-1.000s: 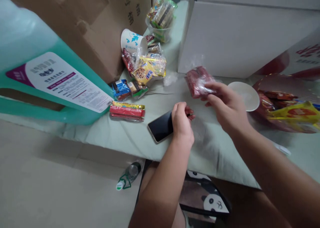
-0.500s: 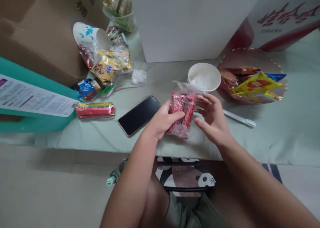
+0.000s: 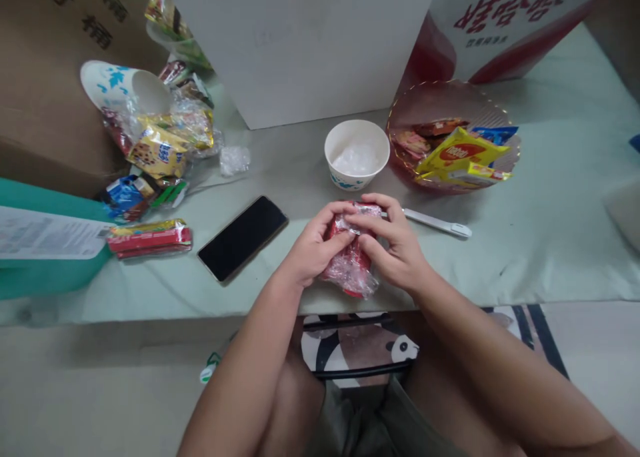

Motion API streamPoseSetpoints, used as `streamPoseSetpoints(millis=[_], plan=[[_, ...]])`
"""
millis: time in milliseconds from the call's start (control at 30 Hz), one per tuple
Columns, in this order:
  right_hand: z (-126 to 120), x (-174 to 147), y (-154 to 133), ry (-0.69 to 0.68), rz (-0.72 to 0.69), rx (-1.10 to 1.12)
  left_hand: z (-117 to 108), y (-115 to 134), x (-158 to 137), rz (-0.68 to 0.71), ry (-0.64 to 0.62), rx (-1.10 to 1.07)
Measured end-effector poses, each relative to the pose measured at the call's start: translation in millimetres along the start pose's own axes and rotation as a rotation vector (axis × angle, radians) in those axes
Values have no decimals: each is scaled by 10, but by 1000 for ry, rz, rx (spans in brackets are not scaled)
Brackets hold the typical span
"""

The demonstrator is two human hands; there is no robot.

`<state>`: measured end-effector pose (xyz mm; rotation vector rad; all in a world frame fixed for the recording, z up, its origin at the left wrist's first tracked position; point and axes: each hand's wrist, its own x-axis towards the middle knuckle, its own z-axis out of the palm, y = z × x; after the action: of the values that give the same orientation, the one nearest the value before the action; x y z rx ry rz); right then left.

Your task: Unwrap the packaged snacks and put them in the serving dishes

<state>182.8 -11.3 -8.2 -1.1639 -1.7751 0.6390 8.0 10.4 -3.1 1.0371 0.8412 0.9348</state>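
Near the front of the table, both hands are on a bundle of red packets in clear plastic wrap (image 3: 353,270). My left hand (image 3: 315,240) grips its left side, with the thumb across the front. On the right side, my right hand (image 3: 393,243) is closed around the bundle, fingers over its top. Just behind stands a white paper cup (image 3: 357,153) with crumpled clear plastic inside. A white-handled tool (image 3: 440,223) lies right of my right hand, its far end hidden. To the left of my left hand lies a black phone (image 3: 243,239).
A pinkish scalloped bowl (image 3: 480,103) holds several snack packets. Wrapped snacks (image 3: 163,150) and a tipped paper cup (image 3: 125,87) lie at left, with a red-and-yellow bundle (image 3: 150,239) nearer. Boxes, including a white one (image 3: 310,57), stand behind; a green container (image 3: 50,277) is at far left.
My right hand has closed onto the red bundle from beside it. The bundle has come lower, away from the cup, and its wrap looks more bunched. The camera view has shifted right.
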Motion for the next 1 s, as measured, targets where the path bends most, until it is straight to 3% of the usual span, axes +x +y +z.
streamPoseSetpoints(millis=[100, 233, 333, 467, 600, 667, 733, 800, 900, 1000], plan=[[-165, 9, -51, -2, -48, -74, -22, 40, 39, 10, 155, -42], [-472, -48, 107, 52, 77, -432, -116, 153, 9, 48, 341, -227], [-642, -132, 440, 19, 177, -680, -191, 199, -42, 71, 379, -253], [-758, -182, 740, -92, 147, -691, -235, 204, -63, 50, 396, -252], [-643, -214, 450, -121, 145, -487, -222, 205, -18, 51, 446, -277], [-459, -252, 172, -128, 172, -173, -190, 186, 6, 59, 456, -276], [-238, -280, -71, -253, 243, 271, -143, 140, 15, 60, 438, -270], [-47, -272, -205, -358, 293, 519, -95, 78, 1, 32, 379, -256], [107, -206, -185, -305, 364, 615, -62, 24, -49, -29, 247, -144], [140, -143, -55, -213, 456, 678, -93, 65, -100, -39, 115, 121]])
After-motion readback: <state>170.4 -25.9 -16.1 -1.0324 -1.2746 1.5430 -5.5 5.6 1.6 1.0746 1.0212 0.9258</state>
